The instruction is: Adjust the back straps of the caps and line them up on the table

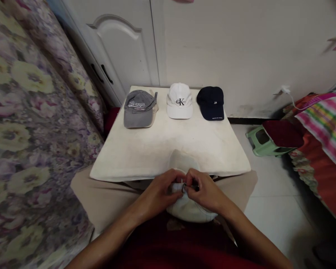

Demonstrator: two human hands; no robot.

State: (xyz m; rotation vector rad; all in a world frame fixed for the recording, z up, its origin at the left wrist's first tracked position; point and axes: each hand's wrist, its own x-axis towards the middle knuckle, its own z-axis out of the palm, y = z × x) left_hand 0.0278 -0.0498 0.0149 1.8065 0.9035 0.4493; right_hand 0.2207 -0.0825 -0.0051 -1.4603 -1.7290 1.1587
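Observation:
A pale, light-coloured baseball cap [190, 209] lies in my lap, its brim [183, 158] over the near edge of the table. My left hand [168, 186] pinches the cap's back strap near a small metal buckle. From the other side my right hand [200, 186] is closed on the strap by the same buckle, fingertips almost meeting the left ones. The fingers partly hide the strap end. Along the far side of the table stand a grey cap [140, 108], a white cap [180, 101] and a navy cap [211, 102], all apart from my hands.
The table [156, 149] has a cream cover and reaches over my knees. A floral curtain [30, 130] hangs close on the left, before a white cabinet [123, 48]. To the right are a green stool [264, 140] and a bed with an orange cover [322, 179].

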